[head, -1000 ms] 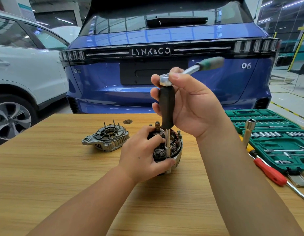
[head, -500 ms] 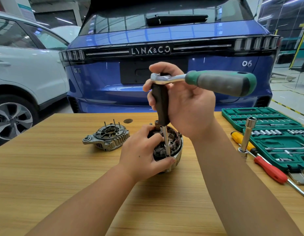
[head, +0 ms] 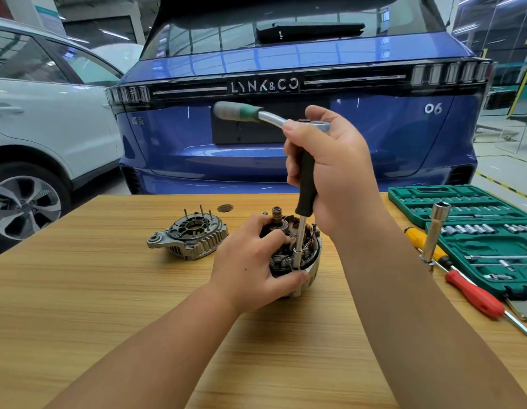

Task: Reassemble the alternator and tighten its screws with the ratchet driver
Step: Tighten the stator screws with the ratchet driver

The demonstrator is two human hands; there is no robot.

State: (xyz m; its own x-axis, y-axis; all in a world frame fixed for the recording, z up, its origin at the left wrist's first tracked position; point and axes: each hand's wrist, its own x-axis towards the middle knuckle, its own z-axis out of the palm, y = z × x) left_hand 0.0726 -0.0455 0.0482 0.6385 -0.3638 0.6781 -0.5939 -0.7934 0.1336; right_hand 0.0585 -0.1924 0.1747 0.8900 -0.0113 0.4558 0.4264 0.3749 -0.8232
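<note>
The alternator body (head: pixel 311 250), with copper windings and a shaft showing on top, stands on the wooden table (head: pixel 79 305). My left hand (head: pixel 250 264) grips its left side, thumb at the front rim. My right hand (head: pixel 333 169) holds the black grip of an upright extension driver (head: pixel 306 184), whose socket end sits at the body's front rim. A ratchet head caps the driver, and its green handle (head: pixel 235 112) points left. The alternator's grey end cover (head: pixel 188 236) lies apart to the left, studs up.
A green socket set case (head: pixel 474 231) lies open at the right. In front of it are a yellow screwdriver (head: pixel 418 239), a red screwdriver (head: pixel 474 296) and an upright socket extension (head: pixel 434 234). A small round disc (head: pixel 225 208) lies near the far edge. Two cars stand behind the table.
The ratchet handle has swung round from pointing right to pointing left above the driver. My left hand keeps its hold on the alternator body.
</note>
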